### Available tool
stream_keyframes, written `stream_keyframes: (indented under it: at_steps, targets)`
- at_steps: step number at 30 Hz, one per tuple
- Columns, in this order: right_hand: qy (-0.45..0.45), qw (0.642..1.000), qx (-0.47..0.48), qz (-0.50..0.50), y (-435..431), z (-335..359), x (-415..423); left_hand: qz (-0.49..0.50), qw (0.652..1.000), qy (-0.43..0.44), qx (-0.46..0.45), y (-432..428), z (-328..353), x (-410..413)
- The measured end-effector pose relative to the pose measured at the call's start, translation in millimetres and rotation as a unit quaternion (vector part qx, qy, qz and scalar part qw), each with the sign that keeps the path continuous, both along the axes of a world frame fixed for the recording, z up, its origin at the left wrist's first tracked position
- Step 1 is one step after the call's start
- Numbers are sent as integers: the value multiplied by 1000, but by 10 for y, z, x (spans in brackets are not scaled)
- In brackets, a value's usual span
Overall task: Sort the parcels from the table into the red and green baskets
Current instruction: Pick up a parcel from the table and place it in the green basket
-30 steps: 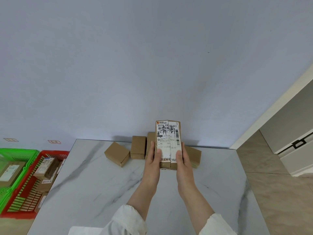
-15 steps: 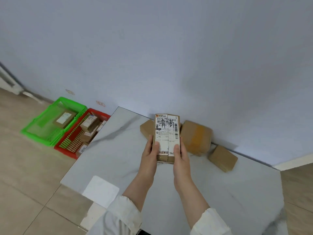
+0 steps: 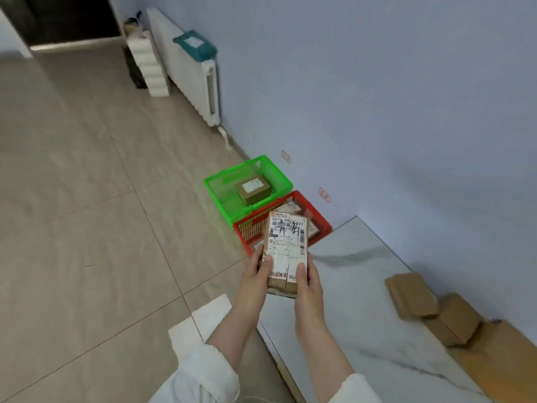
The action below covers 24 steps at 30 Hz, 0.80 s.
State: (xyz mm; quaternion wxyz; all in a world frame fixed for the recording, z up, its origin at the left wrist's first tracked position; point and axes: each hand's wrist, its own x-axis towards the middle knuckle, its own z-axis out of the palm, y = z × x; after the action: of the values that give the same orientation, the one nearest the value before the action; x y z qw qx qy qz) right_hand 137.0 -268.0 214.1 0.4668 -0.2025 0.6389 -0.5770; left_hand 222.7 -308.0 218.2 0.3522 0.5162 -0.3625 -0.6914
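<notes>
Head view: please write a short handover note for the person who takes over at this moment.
Both the left hand and the right hand grip the brown cardboard parcel with the white label, held off the table.
The green plastic basket holds one labelled box; the red plastic basket holds several, partly hidden.
Left: place the held parcel, then sort at least three brown boxes on the white marble table.

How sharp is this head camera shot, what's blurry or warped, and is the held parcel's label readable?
Head view: the parcel between the left hand and right hand is sharpest, its label's top digits partly readable; the brown boxes on the table look smeared; wide-angle distortion tilts the floor.
</notes>
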Motion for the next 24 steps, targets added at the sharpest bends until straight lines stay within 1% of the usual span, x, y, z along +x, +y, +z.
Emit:
stream_keyframes:
  at_steps: [5,10,12,15,17,21,24]
  targets:
    - [-1,999,19,48,-769,-72,772,48,999,1,14,-641,-69,806]
    - [46,993,48,98,-1499,-195,1125,64,998,-8,19,-1397,-200,1214]
    - [25,993,49,103,-1842,-199,1195,57,998,-13,17,-1764,-249,1301]
    - [-28,994,38,103,-2408,-236,1229,34,999,-20,17,-2372,-247,1380]
    - [-46,993,38,98,-2800,-270,1225,26,999,-24,20,-2786,-226,1393]
    - [-62,995,41,60,-3549,-292,1188,-3,999,-29,16,-3588,-186,1354]
    - [-57,997,47,19,-4069,-350,1150,-41,999,-27,21,-4152,-218,1292]
